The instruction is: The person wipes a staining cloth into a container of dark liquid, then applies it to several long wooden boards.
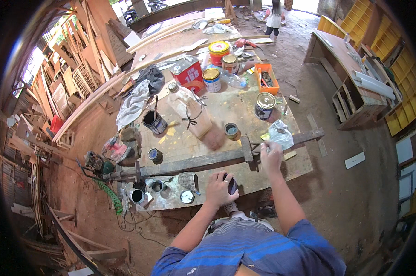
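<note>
My left hand (219, 188) is closed round a dark purple object (231, 184) at the table's near edge. My right hand (271, 156) is raised to the right, fingers bent together beside the long metal bar clamp (194, 164); what they hold is too small to make out. Just beyond that hand lies a crumpled clear plastic bag (280, 133). Left of my left hand stand a small white-filled pot (187, 197), dark-stained cups (158, 186) and a can (137, 197). A small cup (231, 131) sits above the bar, near a large plastic jug (194, 119).
The worktable (233, 181) also bears paint cans (264, 108), a red tin (186, 73) and an orange tray (265, 80). A compressor (100, 165) with a green hose is at left. Wood stacks (65, 78), a bench (337, 55) and another person (273, 20) are around.
</note>
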`<state>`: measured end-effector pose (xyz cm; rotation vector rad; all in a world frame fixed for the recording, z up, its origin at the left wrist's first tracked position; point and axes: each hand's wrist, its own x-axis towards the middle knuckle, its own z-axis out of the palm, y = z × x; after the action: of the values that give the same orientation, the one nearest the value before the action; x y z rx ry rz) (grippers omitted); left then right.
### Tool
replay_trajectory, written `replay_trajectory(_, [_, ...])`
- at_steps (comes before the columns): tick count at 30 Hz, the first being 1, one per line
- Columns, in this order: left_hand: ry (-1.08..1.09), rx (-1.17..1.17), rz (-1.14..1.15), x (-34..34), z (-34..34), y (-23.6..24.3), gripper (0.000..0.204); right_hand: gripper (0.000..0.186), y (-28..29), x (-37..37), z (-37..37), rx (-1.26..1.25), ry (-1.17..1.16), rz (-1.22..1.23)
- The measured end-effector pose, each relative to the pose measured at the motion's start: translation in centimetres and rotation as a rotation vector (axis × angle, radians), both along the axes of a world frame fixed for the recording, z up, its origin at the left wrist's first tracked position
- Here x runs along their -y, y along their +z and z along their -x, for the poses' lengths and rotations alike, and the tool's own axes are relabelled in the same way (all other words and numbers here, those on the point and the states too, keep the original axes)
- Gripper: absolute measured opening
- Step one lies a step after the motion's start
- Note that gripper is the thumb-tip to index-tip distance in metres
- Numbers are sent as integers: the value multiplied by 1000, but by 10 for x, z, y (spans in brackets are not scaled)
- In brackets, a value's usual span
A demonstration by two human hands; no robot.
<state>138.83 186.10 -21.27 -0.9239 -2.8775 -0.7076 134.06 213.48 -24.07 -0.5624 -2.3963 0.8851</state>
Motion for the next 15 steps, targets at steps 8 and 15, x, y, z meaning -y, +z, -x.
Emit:
replay_trajectory(8, [-38, -43, -61, -7, 2, -2, 74, 47, -53, -80, 28, 387, -101, 39])
replay_trajectory(15, [-16, 14, -86, 1, 4, 0, 70, 31, 9, -21, -44, -217, 129, 1419])
